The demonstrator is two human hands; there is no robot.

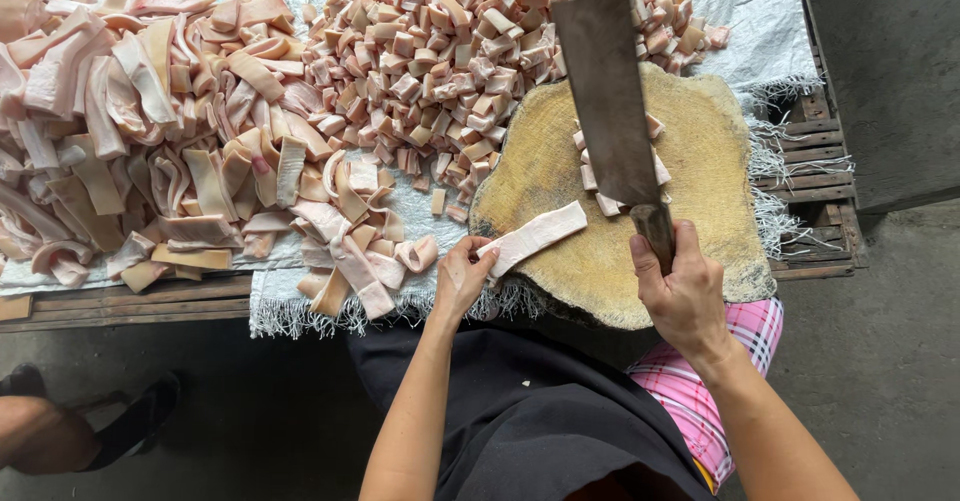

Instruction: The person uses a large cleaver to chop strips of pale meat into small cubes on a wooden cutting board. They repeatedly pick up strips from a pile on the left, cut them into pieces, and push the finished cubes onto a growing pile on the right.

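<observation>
No packages, no labels, no signs, no screens anywhere in view

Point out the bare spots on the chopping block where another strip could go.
The chopping block is bare right of the cleaver and along its near edge between both hands. Cut pieces crowd under the blade; the left hand holds a strip.

— Hands? 
— The left hand (462, 277) pinches one end of a pale pink strip of pork skin (535, 237) lying on the round yellowish wooden chopping block (700, 161). The right hand (683, 291) grips a broad steel cleaver (608, 96), its blade over several cut pieces.
— Surroundings? 
— Heaped pink cubes (450, 51) and uncut strips (150, 131) on white sacking (760, 31).
</observation>
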